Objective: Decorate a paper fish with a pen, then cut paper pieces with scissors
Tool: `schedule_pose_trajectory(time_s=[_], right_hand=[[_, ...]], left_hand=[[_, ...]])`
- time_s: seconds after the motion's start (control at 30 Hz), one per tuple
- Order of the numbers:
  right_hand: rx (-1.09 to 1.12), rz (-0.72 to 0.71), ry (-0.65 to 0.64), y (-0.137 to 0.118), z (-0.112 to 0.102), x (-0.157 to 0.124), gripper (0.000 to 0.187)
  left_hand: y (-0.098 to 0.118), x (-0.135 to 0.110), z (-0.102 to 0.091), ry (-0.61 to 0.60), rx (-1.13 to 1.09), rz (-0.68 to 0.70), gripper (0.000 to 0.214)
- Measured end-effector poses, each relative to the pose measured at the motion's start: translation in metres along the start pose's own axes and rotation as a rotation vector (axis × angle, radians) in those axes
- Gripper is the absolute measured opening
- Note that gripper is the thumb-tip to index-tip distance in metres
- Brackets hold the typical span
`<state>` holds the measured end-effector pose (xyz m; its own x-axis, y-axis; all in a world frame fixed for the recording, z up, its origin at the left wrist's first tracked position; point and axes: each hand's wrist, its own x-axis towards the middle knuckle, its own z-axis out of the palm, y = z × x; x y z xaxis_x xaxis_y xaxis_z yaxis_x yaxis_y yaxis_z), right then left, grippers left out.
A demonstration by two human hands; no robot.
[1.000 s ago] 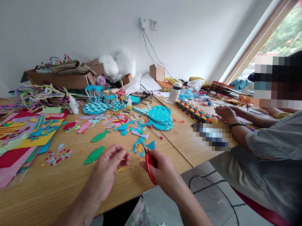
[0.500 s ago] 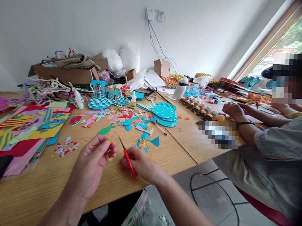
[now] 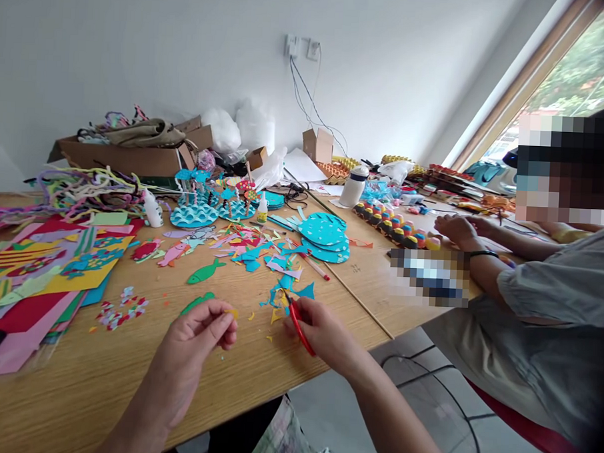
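Between thumb and fingers, my left hand [image 3: 197, 339] pinches a small yellow paper piece [image 3: 233, 313] above the wooden table. My right hand [image 3: 322, 331] grips red-handled scissors [image 3: 300, 325], their tips over blue and yellow scraps. Just beyond my left hand lie a green paper fish [image 3: 204, 274] and a second green piece [image 3: 197, 302], partly hidden by the hand. Small yellow offcuts [image 3: 274, 315] are scattered between my hands. Pink and red paper fish [image 3: 173, 254] rest farther left.
Coloured paper sheets [image 3: 32, 315] are stacked at left, near a pile of tiny cut bits [image 3: 123, 310]. Glue bottles [image 3: 152, 208], blue discs [image 3: 326, 235] and a wooden stick [image 3: 361, 302] lie beyond. At right, a co-worker's hands [image 3: 455, 228] are over the table.
My right hand with the scissors has moved right, away from my left hand. The left hand is slightly lower, still pinching the yellow piece. The second green piece has come into view.
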<state>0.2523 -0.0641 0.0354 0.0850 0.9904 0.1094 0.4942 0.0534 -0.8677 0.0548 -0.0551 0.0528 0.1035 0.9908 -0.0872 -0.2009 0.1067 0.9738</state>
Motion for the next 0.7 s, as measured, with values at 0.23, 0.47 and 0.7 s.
schedule_pose_trajectory(time_s=[0.23, 0.47, 0.7], right_hand=[[0.152, -0.023, -0.039, -0.023, 0.006, -0.001, 0.01], [-0.03, -0.111, -0.073, -0.033, 0.016, -0.005, 0.01], [-0.169, -0.103, -0.05, -0.038, 0.019, -0.001, 0.016]], left_hand=[[-0.008, 0.012, 0.019, -0.181, 0.218, -0.045, 0.013], [-0.012, 0.015, 0.022, -0.279, 0.277, 0.002, 0.016], [-0.018, 0.017, 0.02, -0.288, 0.32, 0.02, 0.017]])
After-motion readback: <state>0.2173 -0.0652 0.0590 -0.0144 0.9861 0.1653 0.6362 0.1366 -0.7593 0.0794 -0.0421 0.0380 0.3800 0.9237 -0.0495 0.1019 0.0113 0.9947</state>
